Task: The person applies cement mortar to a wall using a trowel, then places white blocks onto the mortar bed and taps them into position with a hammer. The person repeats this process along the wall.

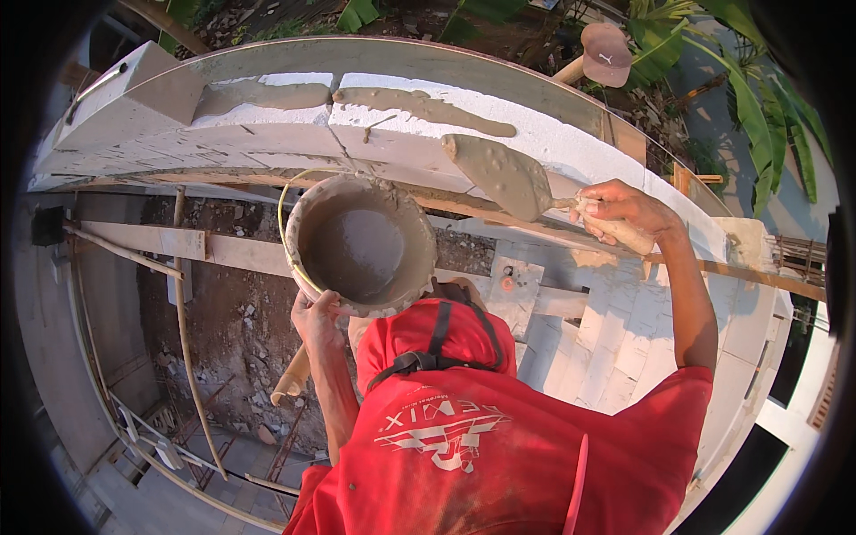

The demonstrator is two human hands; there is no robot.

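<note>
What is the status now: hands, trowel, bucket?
Right hand grips loaded trowel over the block wall. Left hand holds mortar bucket. Nothing in the way.

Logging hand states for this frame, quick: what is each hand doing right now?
Left hand: closed on the rim of the mortar bucket.
Right hand: closed around the handle of the loaded trowel.

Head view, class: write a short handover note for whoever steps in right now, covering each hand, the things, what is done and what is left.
Left hand: grips the mortar bucket by its rim.
Right hand: holds the trowel, loaded with mortar, over the white block wall.
Done: mortar strips lie on the top course.
Left: the blocks near the trowel are still bare.
</note>
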